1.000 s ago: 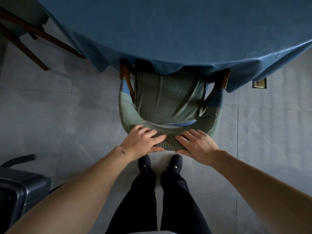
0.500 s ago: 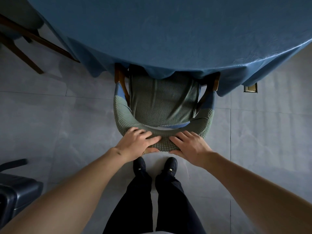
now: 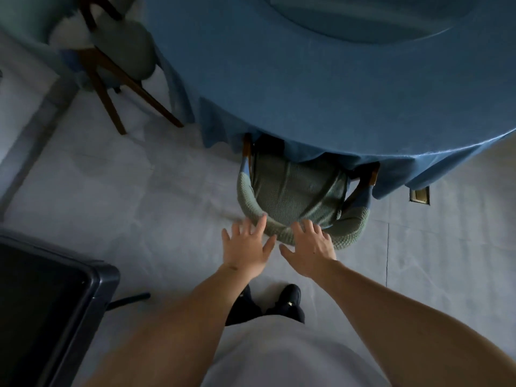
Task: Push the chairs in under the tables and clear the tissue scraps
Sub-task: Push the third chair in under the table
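1. While the left hand [image 3: 247, 248] and right hand [image 3: 312, 250] hover spread, fingers straight, the chair [image 3: 300, 202] sits just beyond them, seat under the desk [image 3: 321, 79].
2. Likely sturdy, moderately heavy; push its padded backrest.

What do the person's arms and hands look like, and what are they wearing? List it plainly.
Both forearms are bare to the frame edge, with no sleeves visible. The left hand and right hand wear no gloves; no rings, watch or bands can be made out. Lower down, a light grey top, dark trousers and black shoes show.
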